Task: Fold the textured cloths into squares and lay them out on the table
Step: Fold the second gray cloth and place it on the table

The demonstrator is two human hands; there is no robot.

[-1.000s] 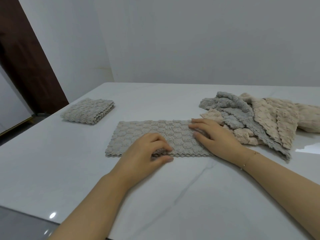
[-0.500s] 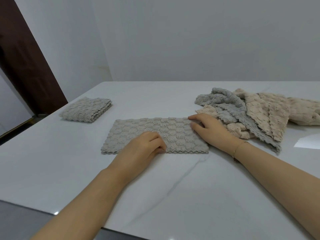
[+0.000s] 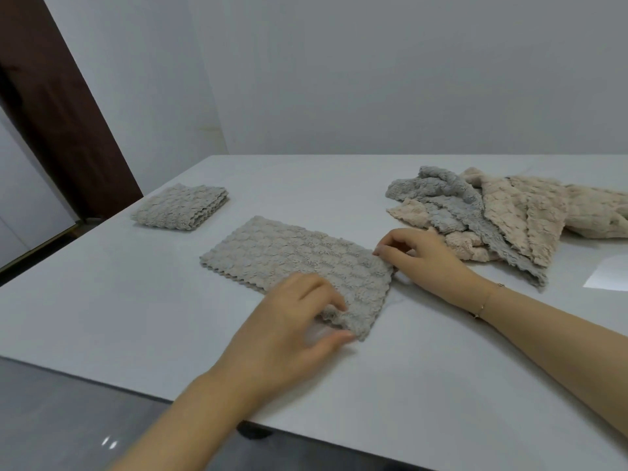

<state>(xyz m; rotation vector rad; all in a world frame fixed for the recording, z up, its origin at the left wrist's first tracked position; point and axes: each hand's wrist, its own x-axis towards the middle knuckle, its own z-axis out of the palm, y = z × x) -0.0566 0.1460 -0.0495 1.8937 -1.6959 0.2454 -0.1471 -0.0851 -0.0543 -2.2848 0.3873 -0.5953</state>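
One white marbled desk (image 3: 390, 385) fills most of the view, a grey wall behind it and a dark brown door frame (image 3: 61, 107) at far left. On the desk, at right: one loose pile of unfolded cloths (image 3: 503, 219), beige and blue-grey mixed (at least two beige and one or two blue-grey, exact count cannot be told where they overlap). Centre: one grey-beige textured cloth (image 3: 289, 256), folded into a long strip, lying flat and angled from mid-left back toward front right. Back left, well apart from it: one folded square cloth (image 3: 180, 207), same grey-beige, several layers showing at its edge. One white sheet of paper (image 3: 608, 277) at the right edge, only partly in frame.

Two bare hands, both at the strip's right end. Left hand (image 3: 292, 321) grip: thumb and fingers curled, pinching the near right corner, which is bunched up and lifted a little off the desk. Right hand (image 3: 421, 256) grip: fingertips curled onto the far right corner of the strip, pinching its edge, palm just beside the loose pile (touching or not, cannot tell). One thin bracelet (image 3: 486, 300) on the right wrist. Rest of the strip lies flat on the desk.
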